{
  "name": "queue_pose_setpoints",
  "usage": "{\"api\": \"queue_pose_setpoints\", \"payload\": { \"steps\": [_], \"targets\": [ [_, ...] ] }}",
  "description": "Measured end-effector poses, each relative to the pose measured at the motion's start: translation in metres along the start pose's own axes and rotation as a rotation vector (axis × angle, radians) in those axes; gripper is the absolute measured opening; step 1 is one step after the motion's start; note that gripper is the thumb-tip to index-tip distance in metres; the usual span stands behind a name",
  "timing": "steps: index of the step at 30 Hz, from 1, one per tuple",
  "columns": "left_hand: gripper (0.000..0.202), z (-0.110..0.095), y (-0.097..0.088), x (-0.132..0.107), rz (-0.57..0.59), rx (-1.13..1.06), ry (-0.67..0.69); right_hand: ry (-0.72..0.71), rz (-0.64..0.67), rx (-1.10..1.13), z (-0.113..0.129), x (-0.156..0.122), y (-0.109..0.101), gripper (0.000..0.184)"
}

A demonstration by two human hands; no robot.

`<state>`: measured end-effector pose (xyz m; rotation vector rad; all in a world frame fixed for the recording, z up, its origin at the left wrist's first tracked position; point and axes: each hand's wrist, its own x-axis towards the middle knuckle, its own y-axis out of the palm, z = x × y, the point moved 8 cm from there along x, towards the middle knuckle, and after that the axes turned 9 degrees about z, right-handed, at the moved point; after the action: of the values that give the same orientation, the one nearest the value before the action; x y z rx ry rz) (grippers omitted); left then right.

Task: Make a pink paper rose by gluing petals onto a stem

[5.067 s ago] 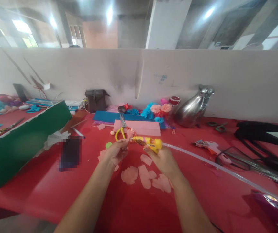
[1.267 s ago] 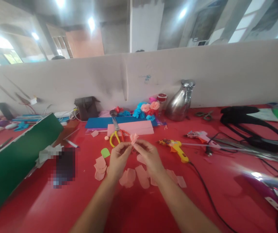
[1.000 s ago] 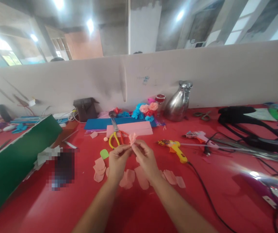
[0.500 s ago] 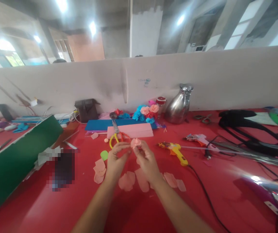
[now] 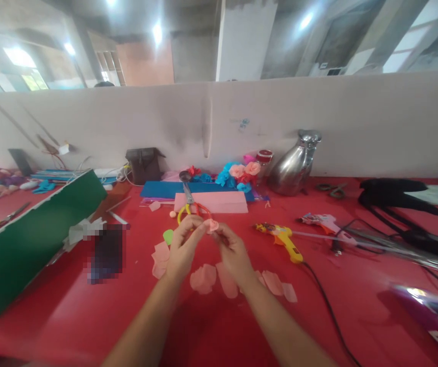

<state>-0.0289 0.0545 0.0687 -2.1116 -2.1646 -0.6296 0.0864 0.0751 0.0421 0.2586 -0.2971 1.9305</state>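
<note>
A small pink paper flower (image 5: 212, 225) is pinched between the fingertips of my left hand (image 5: 186, 243) and my right hand (image 5: 234, 251), held above the red table. Both hands are closed on it from either side. Just behind them lie scissors (image 5: 188, 197) with yellow and orange handles. Loose pink paper petals (image 5: 203, 278) are spread below my hands, with more petals (image 5: 160, 254) left of my left wrist. A green template piece (image 5: 168, 236) sits by those. Folded pink paper (image 5: 226, 202) lies beyond the flower.
To the right are a yellow glue gun (image 5: 285, 240) with its cord and a pink glue gun (image 5: 326, 224). Finished paper flowers (image 5: 237, 173), a steel jug (image 5: 293, 165) and a brown pouch (image 5: 142, 165) stand along the back. A green board (image 5: 43, 239) edges the left side.
The view has shifted, so the table things appear further right. The flower has been tilted, and my left fingers have closed in onto it.
</note>
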Motion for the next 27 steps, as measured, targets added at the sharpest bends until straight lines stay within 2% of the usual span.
{"api": "queue_pose_setpoints", "payload": {
  "steps": [4, 7, 10, 12, 15, 22, 27],
  "targets": [
    [0.015, 0.012, 0.0, 0.003, 0.043, -0.131, -0.027, 0.062, 0.041, 0.084, -0.007, 0.0, 0.002, 0.014],
    [0.016, 0.016, -0.002, 0.003, 0.025, -0.144, -0.039, 0.088, 0.059, 0.104, -0.008, 0.0, 0.003, 0.017],
    [0.018, 0.013, -0.004, 0.001, 0.001, -0.103, -0.03, 0.083, 0.088, 0.124, -0.005, 0.001, 0.006, 0.017],
    [0.019, 0.009, -0.002, 0.001, 0.03, -0.074, -0.025, 0.075, 0.104, 0.13, -0.004, 0.001, 0.008, 0.016],
    [0.018, 0.009, -0.003, 0.002, 0.021, -0.103, -0.034, 0.072, 0.125, 0.129, -0.004, 0.001, 0.01, 0.015],
    [0.013, 0.039, -0.009, 0.005, 0.001, -0.359, -0.202, 0.093, 0.128, 0.102, -0.008, 0.0, 0.009, 0.019],
    [0.016, 0.04, -0.003, 0.005, 0.183, -0.264, -0.23, 0.094, 0.111, 0.144, -0.008, 0.003, 0.003, 0.019]
  ]
}}
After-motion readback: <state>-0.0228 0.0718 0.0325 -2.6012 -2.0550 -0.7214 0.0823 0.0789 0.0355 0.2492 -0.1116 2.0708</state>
